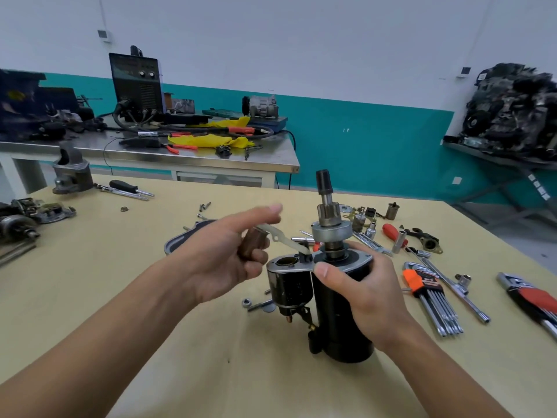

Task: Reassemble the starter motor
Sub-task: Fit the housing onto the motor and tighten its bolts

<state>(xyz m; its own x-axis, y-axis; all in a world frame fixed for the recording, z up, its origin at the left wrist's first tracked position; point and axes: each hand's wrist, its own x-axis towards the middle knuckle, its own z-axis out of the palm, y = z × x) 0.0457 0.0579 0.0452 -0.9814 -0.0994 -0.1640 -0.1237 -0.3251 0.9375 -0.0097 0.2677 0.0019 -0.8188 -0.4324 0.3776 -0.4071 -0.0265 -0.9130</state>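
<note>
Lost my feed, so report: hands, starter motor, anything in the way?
Left hand grips plunger and lever. Right hand holds starter motor upright on table. Solenoid bore open, nothing blocking it.

The blurred left hand (223,254) half hides the plunger (251,245).

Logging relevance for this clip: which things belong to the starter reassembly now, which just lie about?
In use: starter motor, gripped by right hand; plunger with lever, held by left hand.
Lying about: hex key set, red-handled screwdriver, black-handled screwdriver.
</note>
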